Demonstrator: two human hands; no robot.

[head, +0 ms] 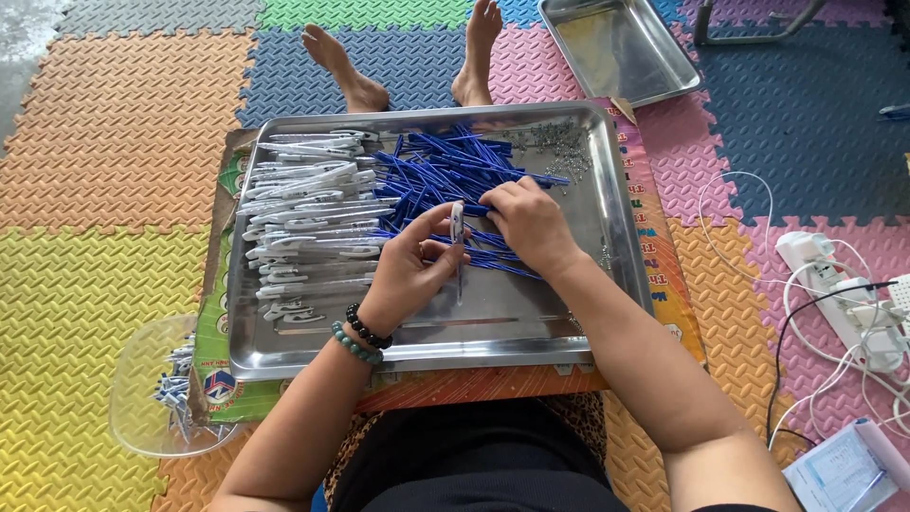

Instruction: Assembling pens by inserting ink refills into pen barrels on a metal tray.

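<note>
Head cam, looking steeply down, close on tray (621, 228).

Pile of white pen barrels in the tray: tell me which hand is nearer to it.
Left. The left hand sits beside the white pen barrels; the right hand lies farther off, over the blue refills.

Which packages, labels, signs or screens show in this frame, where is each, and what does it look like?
Flattened printed cardboard: under the metal tray, orange-red and pink at right, green at left.
Round emblem: cardboard's lower left corner, red, blue, white.
Paper slip: bottom right on the mat, pale blue-white, rectangular.
No screens.
</note>
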